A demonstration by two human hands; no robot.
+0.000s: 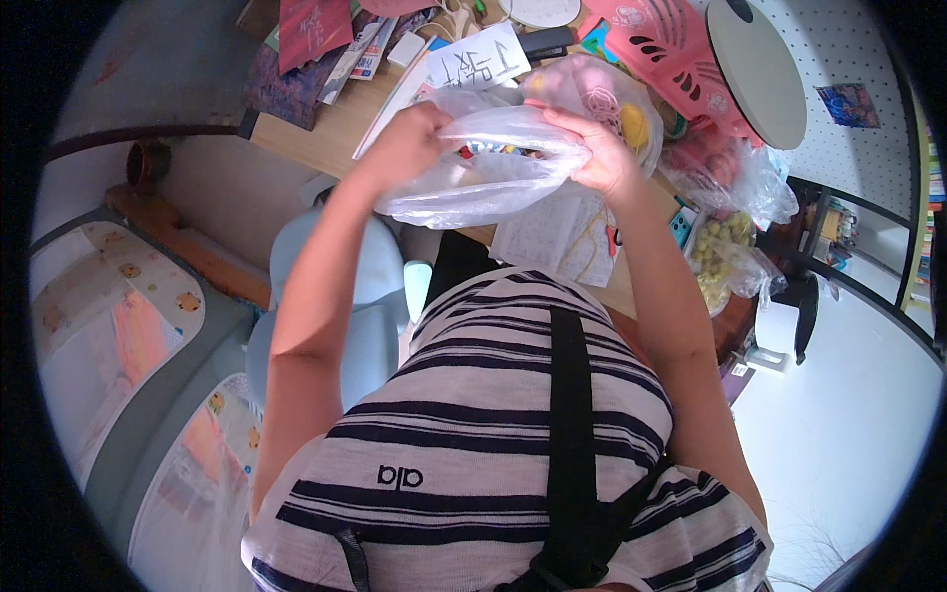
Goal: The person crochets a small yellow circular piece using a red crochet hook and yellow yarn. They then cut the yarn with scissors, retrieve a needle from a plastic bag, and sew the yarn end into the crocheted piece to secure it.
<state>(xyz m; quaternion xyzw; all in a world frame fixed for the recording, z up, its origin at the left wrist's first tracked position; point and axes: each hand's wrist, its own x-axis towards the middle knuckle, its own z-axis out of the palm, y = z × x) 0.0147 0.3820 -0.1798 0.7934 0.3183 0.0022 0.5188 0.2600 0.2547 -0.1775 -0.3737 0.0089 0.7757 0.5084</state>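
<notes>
A clear plastic bag (483, 187) hangs between my two hands above the desk's near edge, its mouth spread wide. Small multicoloured pieces (503, 150) show inside it, too small to name. On the left side, my left hand (412, 141) is closed on the bag's rim. My right hand (594, 148) pinches the opposite side of the rim, with the thumb and fingers on the plastic. Below the bag lies a white paper sheet (562, 237) with a tan cord (589, 252) on it.
Behind the bag stands another clear bag (631, 109) with pink and yellow yarn. A pink basket (656, 44) and a round mirror (758, 74) are at the far right. A bag of green fruit (725, 242) sits right of my right arm. A light blue chair (335, 266) stands at left.
</notes>
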